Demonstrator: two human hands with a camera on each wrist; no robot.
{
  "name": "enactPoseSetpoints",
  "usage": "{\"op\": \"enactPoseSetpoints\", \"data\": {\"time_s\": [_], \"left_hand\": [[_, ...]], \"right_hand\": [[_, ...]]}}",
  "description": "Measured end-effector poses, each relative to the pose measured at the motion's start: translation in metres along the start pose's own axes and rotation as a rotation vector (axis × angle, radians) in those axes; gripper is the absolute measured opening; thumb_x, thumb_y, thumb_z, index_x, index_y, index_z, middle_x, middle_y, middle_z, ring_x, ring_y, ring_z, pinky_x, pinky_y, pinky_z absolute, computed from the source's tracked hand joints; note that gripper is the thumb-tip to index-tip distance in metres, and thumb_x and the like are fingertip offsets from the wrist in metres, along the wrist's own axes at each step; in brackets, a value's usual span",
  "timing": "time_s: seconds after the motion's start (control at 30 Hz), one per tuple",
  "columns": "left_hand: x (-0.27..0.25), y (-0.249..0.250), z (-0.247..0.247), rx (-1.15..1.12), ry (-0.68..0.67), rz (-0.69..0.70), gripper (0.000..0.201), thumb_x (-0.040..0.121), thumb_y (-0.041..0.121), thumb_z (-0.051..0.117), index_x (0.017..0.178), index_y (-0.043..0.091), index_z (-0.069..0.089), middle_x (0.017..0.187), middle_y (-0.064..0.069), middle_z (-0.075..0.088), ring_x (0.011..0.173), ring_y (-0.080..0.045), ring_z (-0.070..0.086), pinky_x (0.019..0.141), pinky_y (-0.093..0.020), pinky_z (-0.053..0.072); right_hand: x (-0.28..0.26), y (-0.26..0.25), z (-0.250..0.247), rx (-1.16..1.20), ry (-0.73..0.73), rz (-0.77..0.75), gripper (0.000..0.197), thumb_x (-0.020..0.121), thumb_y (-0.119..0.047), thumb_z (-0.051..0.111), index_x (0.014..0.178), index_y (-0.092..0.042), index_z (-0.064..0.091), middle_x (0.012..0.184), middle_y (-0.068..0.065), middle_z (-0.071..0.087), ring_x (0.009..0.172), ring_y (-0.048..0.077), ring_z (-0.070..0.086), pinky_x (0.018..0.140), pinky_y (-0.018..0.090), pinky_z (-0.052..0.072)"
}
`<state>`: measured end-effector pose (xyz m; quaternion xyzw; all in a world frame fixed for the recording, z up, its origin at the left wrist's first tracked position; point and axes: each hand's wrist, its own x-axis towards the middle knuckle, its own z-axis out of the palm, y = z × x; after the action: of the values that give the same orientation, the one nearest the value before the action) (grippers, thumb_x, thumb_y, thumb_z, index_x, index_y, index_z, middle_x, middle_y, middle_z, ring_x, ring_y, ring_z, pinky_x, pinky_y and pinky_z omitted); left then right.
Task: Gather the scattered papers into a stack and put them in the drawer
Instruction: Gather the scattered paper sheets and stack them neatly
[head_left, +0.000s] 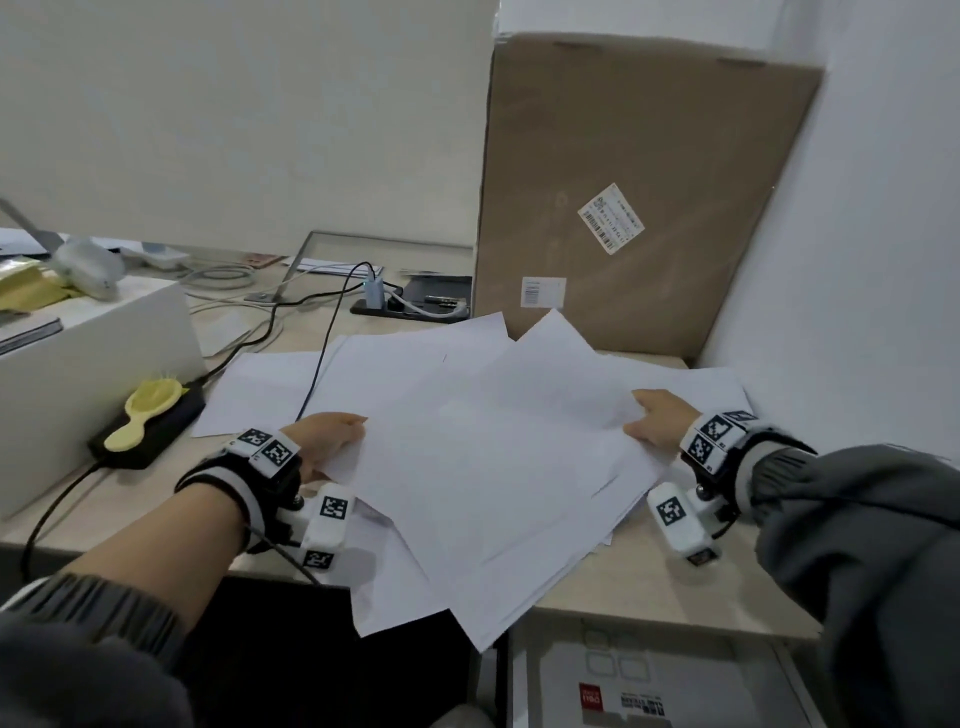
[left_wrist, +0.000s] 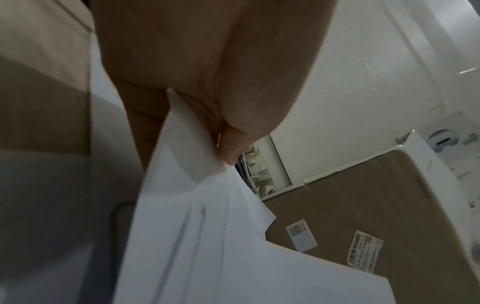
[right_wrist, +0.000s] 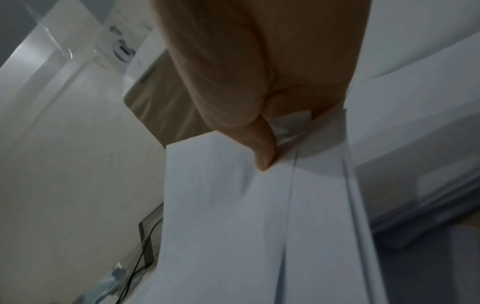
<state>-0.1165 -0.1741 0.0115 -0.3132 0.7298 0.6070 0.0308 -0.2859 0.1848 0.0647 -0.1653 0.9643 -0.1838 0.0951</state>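
On the tabletop (head_left: 675, 587), the fanned papers (head_left: 493, 457) lie between the left hand (head_left: 324, 441) and right hand (head_left: 660, 423), each pinching an opposite edge, with the open drawer (head_left: 675, 675) just below, nearer the right.

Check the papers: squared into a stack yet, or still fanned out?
Still fanned. The papers overlap at skewed angles, corners poking out past the desk edge, while the left hand and right hand grip opposite sides.
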Motion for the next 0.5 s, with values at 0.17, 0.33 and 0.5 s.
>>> {"op": "enactPoseSetpoints", "data": {"time_s": [0.17, 0.33, 0.5], "left_hand": [[0.014, 0.013, 0.004, 0.135, -0.171, -0.082, 0.041, 0.086, 0.036, 0.066, 0.107, 0.000, 0.064, 0.094, -0.017, 0.070, 0.083, -0.032, 0.067, 0.083, -0.039, 0.050], [0.026, 0.014, 0.004, 0.406, -0.185, -0.114, 0.058, 0.054, 0.024, 0.090, 0.099, -0.006, 0.068, 0.103, -0.023, 0.071, 0.101, -0.038, 0.066, 0.098, -0.046, 0.049], [0.024, 0.004, 0.012, 0.140, 0.066, 0.077, 0.022, 0.086, 0.009, 0.067, 0.103, -0.001, 0.058, 0.101, -0.023, 0.061, 0.087, -0.029, 0.059, 0.086, -0.041, 0.049]], "right_hand": [[0.023, -0.035, 0.019, -0.053, -0.015, -0.093, 0.035, 0.087, -0.004, 0.054, 0.122, -0.005, 0.060, 0.128, 0.015, 0.058, 0.119, 0.029, 0.055, 0.091, 0.025, 0.041], [0.045, -0.045, 0.043, 0.184, 0.143, -0.093, 0.035, 0.082, -0.003, 0.056, 0.116, -0.010, 0.062, 0.121, 0.009, 0.062, 0.115, 0.025, 0.056, 0.081, 0.017, 0.036], [0.032, -0.030, 0.048, 0.509, 0.366, 0.091, 0.022, 0.086, -0.015, 0.057, 0.108, -0.013, 0.058, 0.110, 0.006, 0.062, 0.106, 0.025, 0.058, 0.089, 0.028, 0.041]]}}
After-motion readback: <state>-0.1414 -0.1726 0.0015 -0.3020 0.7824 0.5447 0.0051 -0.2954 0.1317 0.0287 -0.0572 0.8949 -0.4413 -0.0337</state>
